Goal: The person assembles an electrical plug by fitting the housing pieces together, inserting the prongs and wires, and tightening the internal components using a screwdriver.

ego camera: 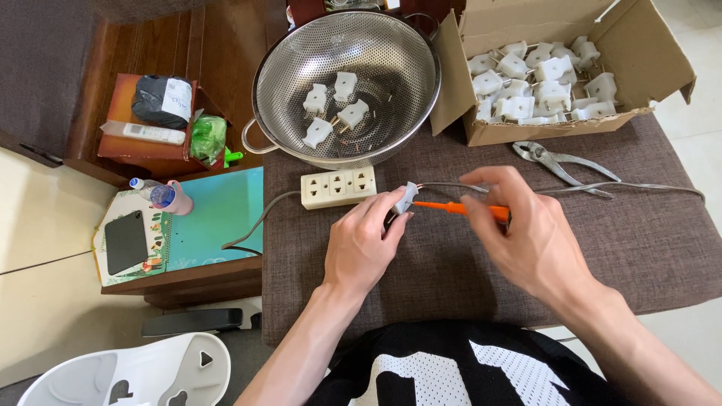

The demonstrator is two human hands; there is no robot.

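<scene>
Head view. The left hand (365,244) pinches a small grey plug (406,198) above the brown-clothed counter (662,248), just right of a cream power strip (338,187). The right hand (526,229) grips an orange screwdriver (459,208), its tip at the plug. Behind: a steel colander (406,45) holding white plugs (335,109), a cardboard box (541,22) of more, and pliers (560,160).

A home used as a small work spot.
A kitchen strainer (347,86), a remote control (147,133) and a water bottle (153,194) sit beside a cardboard box (639,68) of white plugs.
</scene>
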